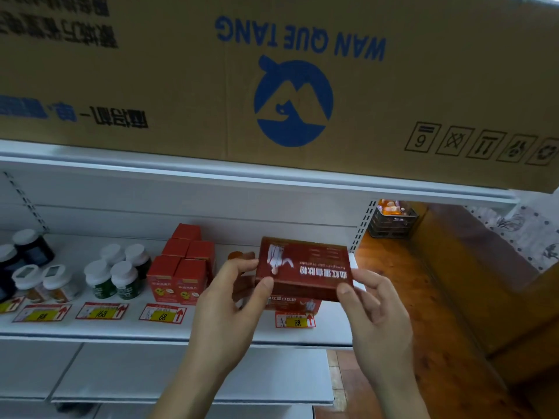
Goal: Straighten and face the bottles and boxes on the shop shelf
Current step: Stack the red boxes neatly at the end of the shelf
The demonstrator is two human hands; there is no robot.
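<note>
Head view is showing the shelf running across the middle of the frame, with most of the facing apparently done. White-capped bottles at centre left and red cartons beside them are standing in tidy groups behind their price tags, labels forward. At far left, dark bottles are sitting in a looser cluster and may need work; that corner is too blurred to judge.

Both hands are working on one dark red box at centre right, raised above a matching box on the shelf. Its print is reading upside down, so I judge it is being turned before going back.

Left hand is pinching the box's left end, thumb in front, fingers behind. Right hand is gripping the right end likewise, fingers curled round the corner.
</note>
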